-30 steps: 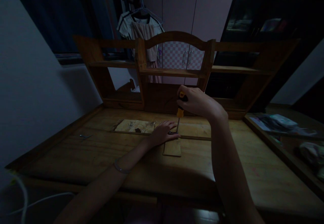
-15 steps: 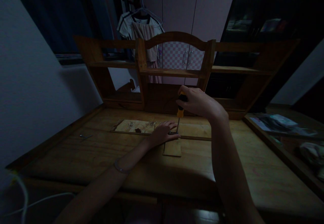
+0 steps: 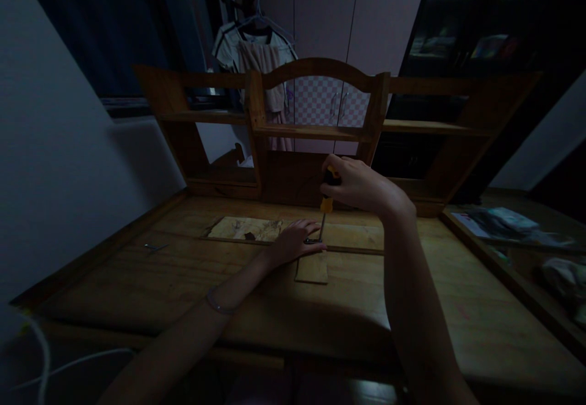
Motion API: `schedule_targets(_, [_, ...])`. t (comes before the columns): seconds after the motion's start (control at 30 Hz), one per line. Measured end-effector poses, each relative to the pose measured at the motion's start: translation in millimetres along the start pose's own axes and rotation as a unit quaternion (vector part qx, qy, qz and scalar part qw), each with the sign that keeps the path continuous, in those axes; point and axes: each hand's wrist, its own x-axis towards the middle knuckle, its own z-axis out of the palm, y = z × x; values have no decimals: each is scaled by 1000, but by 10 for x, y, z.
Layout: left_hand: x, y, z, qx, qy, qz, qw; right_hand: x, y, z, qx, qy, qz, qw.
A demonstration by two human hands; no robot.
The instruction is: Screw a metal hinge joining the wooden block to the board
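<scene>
A screwdriver (image 3: 326, 204) with a yellow and black handle stands almost upright, and my right hand (image 3: 354, 179) is closed round its handle. Its shaft runs down to a small dark metal piece (image 3: 313, 241) on the wood; what the tip meets is too small to make out. Flat over a long wooden board (image 3: 354, 236) lies my left hand (image 3: 293, 238), fingers stretched out, with the metal piece between thumb and forefinger. A short wooden piece (image 3: 312, 269) sticks out toward me from under the long board. The board's left part has a torn, stained surface.
On the left of the wooden desk (image 3: 192, 289) lies a small metal screw-like piece (image 3: 155, 247). A wooden shelf unit (image 3: 315, 130) rises along the back. Papers in plastic (image 3: 508, 222) are at the right, beyond a raised edge. A white cable (image 3: 46, 356) hangs lower left.
My right hand has turned slightly with the screwdriver handle, and its wrist has shifted a little to the right. My left hand and the boards stay in place.
</scene>
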Motion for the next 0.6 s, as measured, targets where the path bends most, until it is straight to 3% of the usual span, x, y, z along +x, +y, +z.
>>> schedule_targets(0.6, [1, 8, -10, 9, 4, 8, 1000, -4, -35, -20, -24, -9, 5, 1000])
